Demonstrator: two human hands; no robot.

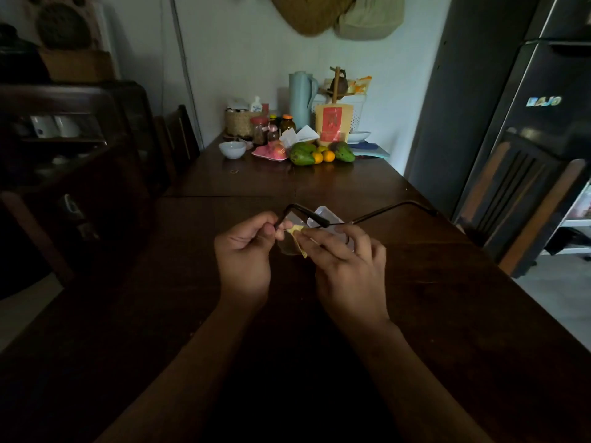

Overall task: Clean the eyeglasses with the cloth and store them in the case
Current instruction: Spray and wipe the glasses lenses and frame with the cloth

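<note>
Above the case (pixel 323 219), our left hand (pixel 244 251) pinched the eyeglasses (pixel 303 215); right hand (pixel 348 260) fingers pressed the cloth (pixel 295 231); gentle circular strokes seemed advisable.

Home dining/kitchen area, dimly lit. Most of the frame is taken up by a long dark wooden table (pixel 415 282). At its far end, centre of frame, household clutter is grouped: a pale blue thermos jug (pixel 300 97), a white bowl (pixel 232 149), glass jars (pixel 259 131), a woven basket (pixel 239 123), a yellow-and-red pouch (pixel 332 124), green mangoes (pixel 302 154) and small oranges (pixel 328 156). A dark fridge (pixel 543 100) is seen along the right edge, with a wooden chair (pixel 524 199) in front of it. A dark cabinet holding white cups (pixel 54 126) is seen at left. Woven hats (pixel 335 14) are hung on the white wall at top centre.
</note>
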